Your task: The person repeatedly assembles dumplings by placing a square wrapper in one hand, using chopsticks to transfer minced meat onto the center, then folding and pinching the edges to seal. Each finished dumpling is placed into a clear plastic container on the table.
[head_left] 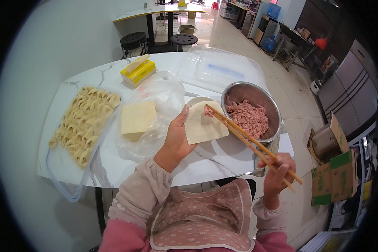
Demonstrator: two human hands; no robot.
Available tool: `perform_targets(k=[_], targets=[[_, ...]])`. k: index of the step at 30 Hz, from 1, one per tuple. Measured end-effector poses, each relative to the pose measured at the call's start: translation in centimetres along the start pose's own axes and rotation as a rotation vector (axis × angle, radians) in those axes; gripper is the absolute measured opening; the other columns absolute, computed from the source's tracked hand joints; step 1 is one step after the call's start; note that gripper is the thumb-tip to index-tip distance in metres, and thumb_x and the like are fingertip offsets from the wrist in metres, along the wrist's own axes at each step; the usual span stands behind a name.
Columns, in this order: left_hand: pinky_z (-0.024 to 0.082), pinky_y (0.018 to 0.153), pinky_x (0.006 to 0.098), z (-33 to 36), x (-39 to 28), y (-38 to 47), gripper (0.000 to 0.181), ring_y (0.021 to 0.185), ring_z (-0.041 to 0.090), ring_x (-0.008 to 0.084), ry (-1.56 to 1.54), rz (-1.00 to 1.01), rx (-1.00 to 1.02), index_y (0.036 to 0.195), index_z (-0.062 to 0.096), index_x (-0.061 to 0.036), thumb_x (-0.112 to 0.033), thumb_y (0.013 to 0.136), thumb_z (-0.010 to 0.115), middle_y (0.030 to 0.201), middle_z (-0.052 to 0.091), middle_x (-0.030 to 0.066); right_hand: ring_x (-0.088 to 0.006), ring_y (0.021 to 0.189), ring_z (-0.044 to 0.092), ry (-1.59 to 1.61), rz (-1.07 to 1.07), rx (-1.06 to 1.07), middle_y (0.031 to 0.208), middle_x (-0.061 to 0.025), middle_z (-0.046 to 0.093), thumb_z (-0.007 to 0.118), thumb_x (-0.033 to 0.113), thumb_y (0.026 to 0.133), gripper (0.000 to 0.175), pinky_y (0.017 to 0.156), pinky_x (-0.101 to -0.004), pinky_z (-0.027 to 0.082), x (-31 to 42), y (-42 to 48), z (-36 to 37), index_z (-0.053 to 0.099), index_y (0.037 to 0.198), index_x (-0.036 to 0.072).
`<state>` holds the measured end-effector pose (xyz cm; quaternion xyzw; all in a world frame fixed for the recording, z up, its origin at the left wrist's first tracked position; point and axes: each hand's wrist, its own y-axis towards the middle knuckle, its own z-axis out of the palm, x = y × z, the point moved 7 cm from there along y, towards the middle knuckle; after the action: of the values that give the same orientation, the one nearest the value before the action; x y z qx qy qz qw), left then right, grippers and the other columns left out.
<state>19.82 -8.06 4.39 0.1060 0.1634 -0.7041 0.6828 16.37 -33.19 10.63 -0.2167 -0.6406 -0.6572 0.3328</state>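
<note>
A square dough wrapper [204, 129] lies across my left hand [178, 138], its thumb along the wrapper's left edge. My right hand [278, 171] grips a pair of long wooden chopsticks [249, 138]. Their tips press a small dab of minced meat [209, 111] near the wrapper's upper edge. Beyond them, to the right, a steel bowl [275, 110] contains pink minced meat [249, 118]. A stack of square wrappers [138, 118] rests on a clear plastic bag [163, 91] left of my left hand. Behind the held wrapper, a white bowl [199, 100] is mostly hidden.
Folded wontons [85, 123] fill much of a clear plastic tray [66, 186] at the left, which overhangs the marbled table's [214, 160] front edge. At the back are a yellow tissue pack [138, 72] and a clear plastic lid [223, 67]. A cloth [272, 151] lies under the steel bowl.
</note>
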Motion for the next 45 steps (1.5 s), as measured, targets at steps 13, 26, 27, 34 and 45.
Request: perform_targets(k=[13, 26, 27, 34, 45], targets=[[0.034, 0.103, 0.0464, -0.2, -1.1, 0.0, 0.047, 0.116, 0.046, 0.0327, -0.083, 0.083, -0.031, 0.126, 0.038, 0.0056, -0.032, 0.097, 0.036, 0.125, 0.047, 0.0188, -0.029, 0.071, 0.063, -0.357, -0.453, 0.574, 0.081, -0.0108, 0.059, 0.056, 0.025, 0.089, 0.022, 0.059, -0.0363, 0.052, 4.8, -2.0, 3.8, 0.052, 0.1, 0.007], [0.038, 0.1, 0.0463, -0.2, -0.9, 0.1, 0.045, 0.116, 0.047, 0.0305, -0.049, 0.072, -0.025, 0.124, 0.043, 0.0005, -0.034, 0.097, 0.035, 0.125, 0.049, 0.0163, -0.0184, 0.071, 0.059, -0.022, 0.324, -0.216, 0.094, -0.0131, 0.054, 0.039, 0.018, 0.096, 0.029, 0.059, -0.0273, 0.048, -2.8, 1.0, -2.5, 0.047, 0.112, -0.006], [0.038, 0.1, 0.0464, -0.2, -0.8, 0.2, 0.045, 0.116, 0.047, 0.0306, -0.059, 0.055, -0.019, 0.124, 0.043, 0.0003, -0.035, 0.097, 0.035, 0.125, 0.049, 0.0161, -0.0174, 0.074, 0.059, 0.066, 0.415, -0.218, 0.095, -0.0127, 0.054, 0.041, 0.016, 0.096, 0.031, 0.06, -0.0266, 0.048, -4.1, 1.3, -2.4, 0.045, 0.116, -0.006], [0.037, 0.1, 0.0469, 1.0, -0.6, 0.1, 0.046, 0.116, 0.047, 0.0308, -0.007, 0.006, 0.118, 0.127, 0.041, -0.0001, -0.034, 0.097, 0.035, 0.125, 0.048, 0.0156, -0.0159, 0.082, 0.059, 0.092, 0.617, -0.218, 0.104, -0.0114, 0.054, 0.054, 0.007, 0.089, 0.038, 0.065, -0.0254, 0.049, -5.3, -2.0, -3.1, 0.044, 0.124, -0.005], [0.031, 0.104, 0.0481, 3.6, 7.1, -8.0, 0.055, 0.122, 0.042, 0.0327, -0.094, -0.365, 0.256, 0.136, 0.029, -0.0002, -0.038, 0.096, 0.034, 0.136, 0.037, 0.0197, -0.034, 0.107, 0.052, -0.511, -0.255, 0.369, 0.108, -0.0115, 0.057, 0.067, -0.004, 0.066, 0.038, 0.086, -0.0411, 0.042, 3.9, -4.3, 3.3, 0.058, 0.103, 0.002]])
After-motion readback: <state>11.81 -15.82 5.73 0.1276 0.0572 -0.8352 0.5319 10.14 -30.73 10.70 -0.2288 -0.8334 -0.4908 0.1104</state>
